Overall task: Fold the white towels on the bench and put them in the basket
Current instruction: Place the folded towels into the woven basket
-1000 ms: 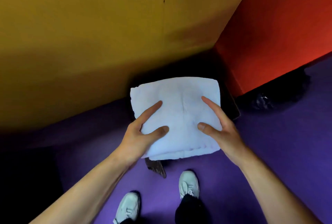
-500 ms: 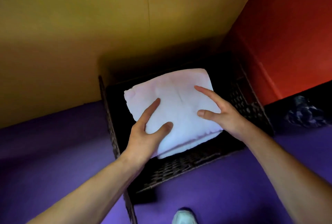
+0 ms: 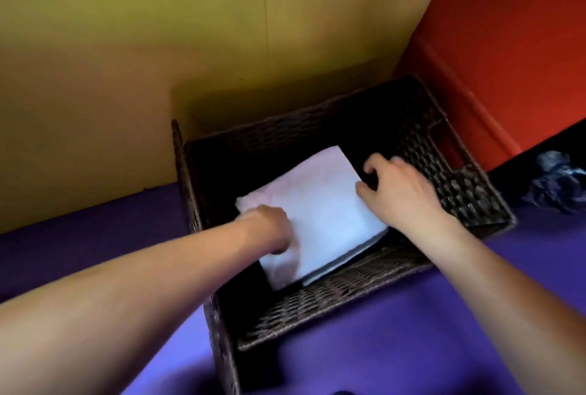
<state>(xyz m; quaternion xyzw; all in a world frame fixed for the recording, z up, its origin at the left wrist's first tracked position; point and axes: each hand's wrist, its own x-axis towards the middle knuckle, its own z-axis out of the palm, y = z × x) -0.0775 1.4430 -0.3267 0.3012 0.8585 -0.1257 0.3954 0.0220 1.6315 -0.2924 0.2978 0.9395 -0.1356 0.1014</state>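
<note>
The folded white towel (image 3: pixel 320 204) sits down inside the dark wicker basket (image 3: pixel 469 191), long axis running corner to corner. Left hand (image 3: pixel 269 223) grips its near-left edge, right hand (image 3: pixel 399 188) curls over the far-right edge. Both look set to let go straight up.

Towel (image 3: pixel 320 204): we see soft matt white cloth.
Basket (image 3: pixel 342 286): we see dark woven wicker, rough.

Both forearms are bare to the frame edge, with no sleeves, rings or watch showing.
</note>
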